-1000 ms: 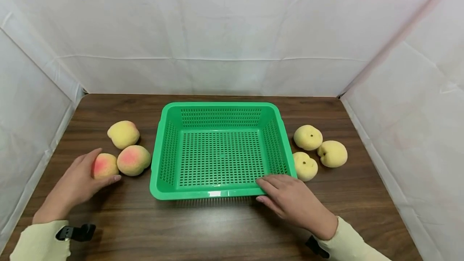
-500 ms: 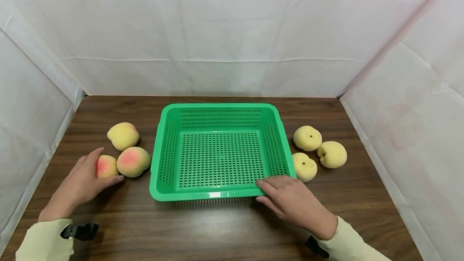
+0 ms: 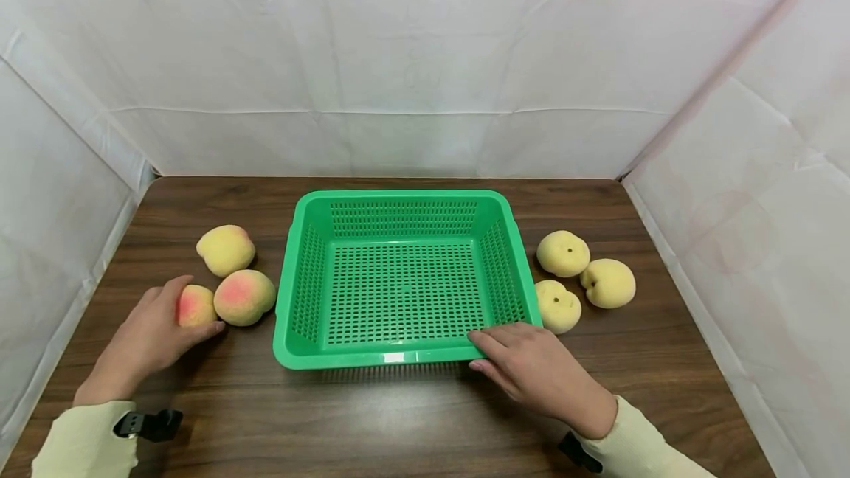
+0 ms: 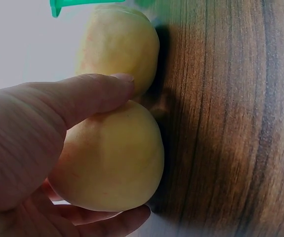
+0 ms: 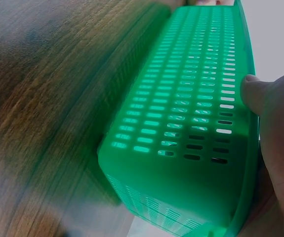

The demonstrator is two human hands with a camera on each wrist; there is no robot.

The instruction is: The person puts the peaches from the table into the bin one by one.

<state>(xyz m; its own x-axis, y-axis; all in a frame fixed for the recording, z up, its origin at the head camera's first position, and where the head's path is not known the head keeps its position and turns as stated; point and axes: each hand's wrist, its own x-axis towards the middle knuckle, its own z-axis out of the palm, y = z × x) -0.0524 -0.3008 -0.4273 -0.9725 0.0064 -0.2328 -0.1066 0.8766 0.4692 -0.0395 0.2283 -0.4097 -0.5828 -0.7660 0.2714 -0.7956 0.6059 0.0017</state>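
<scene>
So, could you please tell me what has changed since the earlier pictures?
The left hand moved slightly rightward, closer around the leftmost peach. The right hand stays on the rim of the basket; the basket and all the peaches look unmoved.

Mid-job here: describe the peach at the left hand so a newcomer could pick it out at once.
Start at the green basket on the dark wooden table. Left of it sits a cluster of three peaches; take the leftmost peach. It alone lies between the thumb and fingers of the left hand.
</scene>
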